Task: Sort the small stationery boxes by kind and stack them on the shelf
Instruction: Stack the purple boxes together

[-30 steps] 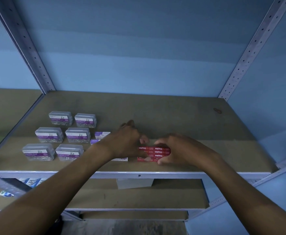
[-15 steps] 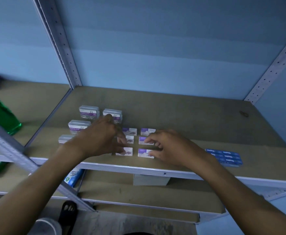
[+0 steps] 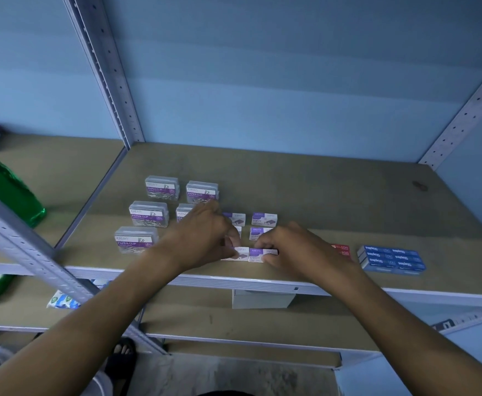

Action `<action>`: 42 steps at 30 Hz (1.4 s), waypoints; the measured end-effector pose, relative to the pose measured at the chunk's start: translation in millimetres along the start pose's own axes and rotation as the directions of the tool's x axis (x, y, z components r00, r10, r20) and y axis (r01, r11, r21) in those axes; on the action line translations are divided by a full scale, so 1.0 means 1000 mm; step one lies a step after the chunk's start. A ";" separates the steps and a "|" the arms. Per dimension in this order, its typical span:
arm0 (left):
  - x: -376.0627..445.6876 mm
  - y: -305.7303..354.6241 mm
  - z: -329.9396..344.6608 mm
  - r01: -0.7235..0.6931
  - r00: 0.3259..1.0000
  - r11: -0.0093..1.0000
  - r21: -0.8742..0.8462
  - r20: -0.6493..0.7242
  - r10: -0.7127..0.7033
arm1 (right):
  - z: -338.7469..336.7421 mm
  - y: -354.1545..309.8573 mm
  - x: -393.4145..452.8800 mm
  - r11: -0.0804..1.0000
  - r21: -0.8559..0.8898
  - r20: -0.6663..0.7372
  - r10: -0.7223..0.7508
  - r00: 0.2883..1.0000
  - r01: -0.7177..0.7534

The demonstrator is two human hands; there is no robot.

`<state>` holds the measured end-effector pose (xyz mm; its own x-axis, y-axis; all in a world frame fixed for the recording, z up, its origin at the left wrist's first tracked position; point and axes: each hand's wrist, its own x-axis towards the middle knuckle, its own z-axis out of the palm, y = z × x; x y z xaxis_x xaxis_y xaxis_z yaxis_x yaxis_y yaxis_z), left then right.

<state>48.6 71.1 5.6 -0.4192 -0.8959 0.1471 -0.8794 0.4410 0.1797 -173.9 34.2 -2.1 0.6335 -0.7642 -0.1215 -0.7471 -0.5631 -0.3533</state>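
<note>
While both hands (image 3: 202,238) (image 3: 297,250) pinch front purple staple boxes (image 3: 262,254), paper-clip boxes (image 3: 148,214) stand grouped; red (image 3: 341,250) and blue (image 3: 391,258) sorted; stacking remains.

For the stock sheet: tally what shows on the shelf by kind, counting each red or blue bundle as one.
Clear paper clip boxes: 5 showing
Purple-white staples boxes: 6
Red staples bundle: 1, partly hidden
Blue staples bundle: 1
Total: 13

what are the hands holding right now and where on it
Each hand pinches a front-row purple staple box: the left hand the left box at its left end, the right hand the right box at its right end.
</note>
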 end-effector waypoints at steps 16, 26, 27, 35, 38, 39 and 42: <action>0.025 -0.014 -0.008 0.080 0.991 0.986 0.148 0.091 -0.095 | -0.018 0.004 0.027 0.999 -0.004 -0.039 0.035 0.999 -0.035; 0.020 -0.012 -0.002 -0.084 0.989 0.995 0.049 0.125 0.078 | -0.023 -0.005 0.005 1.000 0.010 0.093 0.008 0.996 -0.009; 0.019 -0.014 0.001 -0.090 0.989 0.994 0.056 0.121 0.082 | -0.023 -0.006 0.003 1.000 0.010 0.094 0.014 0.995 -0.015; 0.013 -0.011 0.004 -0.084 0.988 0.996 -0.011 0.132 0.085 | -0.014 -0.007 0.004 0.998 -0.054 0.052 0.024 0.998 -0.022; 0.014 -0.010 0.007 -0.070 0.991 0.997 -0.023 0.113 0.072 | -0.011 -0.007 0.004 0.998 -0.052 0.051 0.028 0.998 -0.025; 0.014 -0.010 0.008 -0.062 0.991 0.998 -0.020 0.113 0.064 | -0.012 -0.007 0.004 0.998 -0.052 0.061 0.027 0.998 -0.024; 0.013 -0.012 0.005 -0.075 0.994 0.997 -0.016 0.081 0.076 | -0.020 -0.006 0.002 0.999 -0.017 0.061 0.040 0.997 -0.039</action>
<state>52.0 53.7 1.1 -0.5016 -0.8613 0.0807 -0.8419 0.5075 0.1833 -171.8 29.5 18.1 0.6144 -0.7654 -0.1915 -0.7743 -0.5385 -0.3323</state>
